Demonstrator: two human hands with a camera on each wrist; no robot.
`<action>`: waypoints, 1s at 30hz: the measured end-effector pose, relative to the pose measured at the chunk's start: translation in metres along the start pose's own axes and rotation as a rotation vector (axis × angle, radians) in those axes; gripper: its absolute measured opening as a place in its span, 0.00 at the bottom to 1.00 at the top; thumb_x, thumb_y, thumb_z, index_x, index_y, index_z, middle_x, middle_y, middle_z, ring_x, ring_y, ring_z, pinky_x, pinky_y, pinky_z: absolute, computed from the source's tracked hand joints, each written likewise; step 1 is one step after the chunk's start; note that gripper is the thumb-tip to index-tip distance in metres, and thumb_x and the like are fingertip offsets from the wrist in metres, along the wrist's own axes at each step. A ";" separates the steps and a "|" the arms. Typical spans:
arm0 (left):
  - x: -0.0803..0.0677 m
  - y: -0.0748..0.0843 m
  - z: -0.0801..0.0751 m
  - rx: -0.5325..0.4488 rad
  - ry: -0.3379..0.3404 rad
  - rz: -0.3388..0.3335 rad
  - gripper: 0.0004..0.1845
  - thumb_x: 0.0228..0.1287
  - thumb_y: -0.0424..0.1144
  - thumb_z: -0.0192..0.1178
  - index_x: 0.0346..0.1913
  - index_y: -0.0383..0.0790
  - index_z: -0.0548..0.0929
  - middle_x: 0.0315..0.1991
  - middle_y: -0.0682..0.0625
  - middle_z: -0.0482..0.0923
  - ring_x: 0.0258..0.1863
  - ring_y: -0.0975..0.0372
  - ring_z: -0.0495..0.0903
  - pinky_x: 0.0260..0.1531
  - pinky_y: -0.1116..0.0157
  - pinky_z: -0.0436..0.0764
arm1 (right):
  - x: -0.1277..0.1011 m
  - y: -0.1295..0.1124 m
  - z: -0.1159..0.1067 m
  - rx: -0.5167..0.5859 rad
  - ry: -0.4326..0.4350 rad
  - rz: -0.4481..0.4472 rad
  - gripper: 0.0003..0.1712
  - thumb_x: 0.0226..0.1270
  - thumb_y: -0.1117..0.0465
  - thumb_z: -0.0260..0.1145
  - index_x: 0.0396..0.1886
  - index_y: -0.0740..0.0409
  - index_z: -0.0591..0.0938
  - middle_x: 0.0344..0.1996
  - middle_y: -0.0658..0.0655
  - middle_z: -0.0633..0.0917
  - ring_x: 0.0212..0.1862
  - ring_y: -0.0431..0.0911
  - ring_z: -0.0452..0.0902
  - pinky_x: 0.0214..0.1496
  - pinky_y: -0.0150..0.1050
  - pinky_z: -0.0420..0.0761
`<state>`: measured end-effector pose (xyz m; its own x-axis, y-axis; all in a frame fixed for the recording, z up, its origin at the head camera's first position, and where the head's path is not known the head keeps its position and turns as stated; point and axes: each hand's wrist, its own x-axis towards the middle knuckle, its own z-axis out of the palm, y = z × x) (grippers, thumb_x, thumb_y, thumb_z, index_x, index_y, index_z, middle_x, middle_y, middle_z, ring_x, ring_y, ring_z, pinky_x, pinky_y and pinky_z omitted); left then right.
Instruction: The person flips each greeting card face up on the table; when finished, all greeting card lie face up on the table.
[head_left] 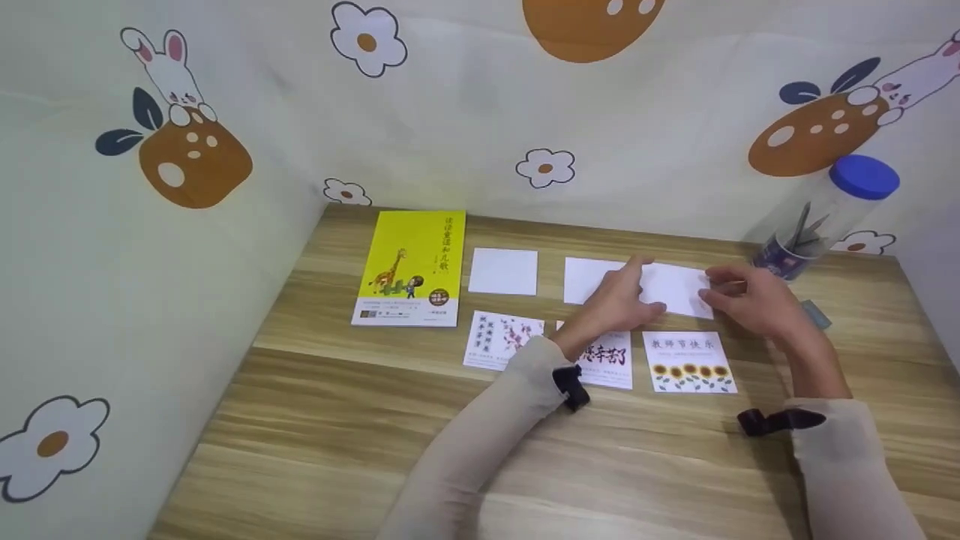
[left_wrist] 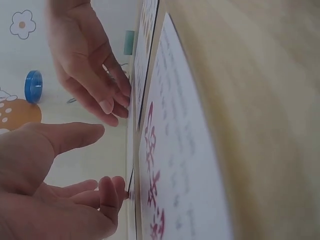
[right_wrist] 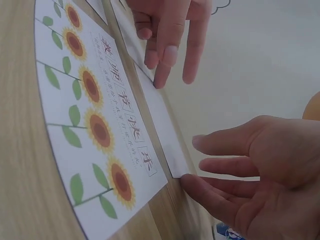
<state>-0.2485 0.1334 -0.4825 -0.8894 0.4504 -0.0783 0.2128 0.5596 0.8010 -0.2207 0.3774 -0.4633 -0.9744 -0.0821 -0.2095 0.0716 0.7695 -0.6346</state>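
My left hand rests its fingertips where two blank white cards meet, the middle card and the right one. At the right card's outer end, the fingers of my right hand touch its edge. Neither hand grips it; the right wrist view shows thumb and fingers of the right hand apart. In front lie a sunflower card, a card with red calligraphy partly hidden by the left arm, and a blossom card. Another blank card lies farther left.
A yellow book with a giraffe lies at the back left. At the back right stands a clear jar with a blue lid and pencils inside. A small green piece lies beside the right wrist. Patterned cloth borders the wooden table.
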 end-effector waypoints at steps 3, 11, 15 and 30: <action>0.000 0.001 0.002 -0.088 0.025 -0.028 0.43 0.68 0.41 0.75 0.82 0.46 0.67 0.72 0.41 0.80 0.64 0.58 0.85 0.62 0.68 0.84 | 0.000 0.000 -0.001 0.015 -0.005 0.005 0.37 0.82 0.46 0.66 0.78 0.66 0.72 0.71 0.75 0.79 0.71 0.70 0.76 0.73 0.67 0.76; 0.005 -0.001 0.003 -0.570 0.181 -0.028 0.31 0.67 0.27 0.69 0.73 0.36 0.77 0.66 0.42 0.84 0.61 0.55 0.84 0.60 0.67 0.84 | 0.001 0.000 -0.002 0.012 -0.002 -0.003 0.38 0.83 0.44 0.64 0.78 0.66 0.73 0.72 0.76 0.76 0.72 0.72 0.74 0.72 0.69 0.75; 0.006 -0.001 0.004 -0.752 0.166 0.045 0.30 0.68 0.23 0.66 0.72 0.37 0.76 0.65 0.40 0.83 0.57 0.56 0.87 0.54 0.68 0.88 | 0.002 -0.008 0.000 0.002 0.039 -0.049 0.38 0.83 0.41 0.62 0.76 0.64 0.76 0.73 0.74 0.78 0.72 0.72 0.75 0.71 0.69 0.76; 0.003 0.002 0.006 -0.647 -0.094 0.277 0.27 0.73 0.22 0.58 0.73 0.36 0.76 0.73 0.42 0.79 0.70 0.59 0.81 0.70 0.69 0.79 | -0.010 -0.035 0.004 0.041 0.330 -0.164 0.28 0.81 0.49 0.65 0.72 0.59 0.81 0.63 0.68 0.86 0.59 0.64 0.84 0.54 0.36 0.85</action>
<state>-0.2488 0.1402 -0.4846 -0.7926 0.5906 0.1514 0.1170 -0.0963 0.9884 -0.2120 0.3487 -0.4424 -0.9894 0.0120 0.1446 -0.0891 0.7362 -0.6709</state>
